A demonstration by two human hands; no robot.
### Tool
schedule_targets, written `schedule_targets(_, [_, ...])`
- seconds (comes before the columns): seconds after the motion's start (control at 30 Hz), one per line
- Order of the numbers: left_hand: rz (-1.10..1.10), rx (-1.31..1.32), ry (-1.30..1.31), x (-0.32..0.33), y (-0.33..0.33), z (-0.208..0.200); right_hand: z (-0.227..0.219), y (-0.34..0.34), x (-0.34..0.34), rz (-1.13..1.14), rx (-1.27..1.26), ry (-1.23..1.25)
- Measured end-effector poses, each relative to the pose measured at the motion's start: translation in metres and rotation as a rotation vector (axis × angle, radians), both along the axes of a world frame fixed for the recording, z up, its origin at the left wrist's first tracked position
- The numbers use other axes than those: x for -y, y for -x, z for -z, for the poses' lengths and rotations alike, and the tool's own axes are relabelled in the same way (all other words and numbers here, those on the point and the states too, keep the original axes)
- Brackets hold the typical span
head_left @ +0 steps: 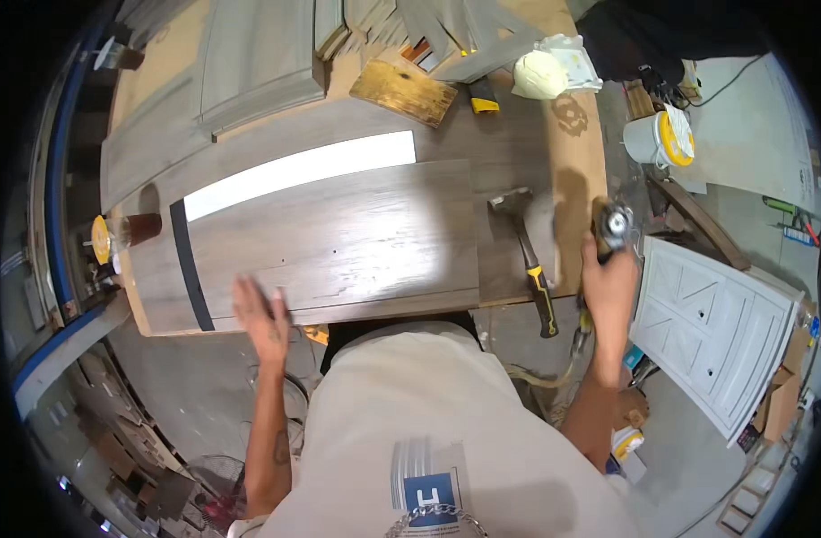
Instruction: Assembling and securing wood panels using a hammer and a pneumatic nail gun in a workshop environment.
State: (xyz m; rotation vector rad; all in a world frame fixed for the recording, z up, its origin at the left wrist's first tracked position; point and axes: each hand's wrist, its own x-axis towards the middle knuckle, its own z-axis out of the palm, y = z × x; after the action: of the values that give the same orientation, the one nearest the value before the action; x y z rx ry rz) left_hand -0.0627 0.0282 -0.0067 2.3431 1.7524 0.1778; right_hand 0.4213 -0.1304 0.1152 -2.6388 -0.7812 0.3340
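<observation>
White cabinet doors point(717, 337) right; yellow-rimmed bucket point(645, 142) beyond.

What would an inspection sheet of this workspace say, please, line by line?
Surface: wooden worktable, light edge showing at right.
Job's things: grey-brown board with two small dark marks; black strip at its left end; dark hand tool.
Clutter: hammer right of the board, handle past the front edge; wood block and grey panel behind.
Hands: left hand open near the board's front edge, contact unclear; right hand gripping the tool.
Cables: beige hose below the right hand, connection unclear; thin dark cable at upper right.
Surroundings: white panel and white bucket at right; fan at lower left.
</observation>
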Motion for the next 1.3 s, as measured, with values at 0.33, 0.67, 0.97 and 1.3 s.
schedule_targets(0.33, [-0.283, -0.068, -0.053, -0.041, 0.073, 0.023, 0.106, 0.029, 0.003, -0.069, 0.321, -0.103])
schedule_targets(0.67, [-0.333, 0.255, -0.266, -0.029, 0.081, 0.006, 0.112, 0.174, 0.054, -0.158, -0.092, -0.311])
schedule_targets(0.97, [-0.66, 0.566, 0.135, 0.016, 0.092, -0.009, 0.093, 0.165, 0.069, -0.036, -0.296, -0.183])
schedule_targets(1.3, [-0.836, 1.285, 0.284, 0.041, 0.099, 0.02, 0.128, 0.156, 0.077, 0.199, -0.457, -0.471])
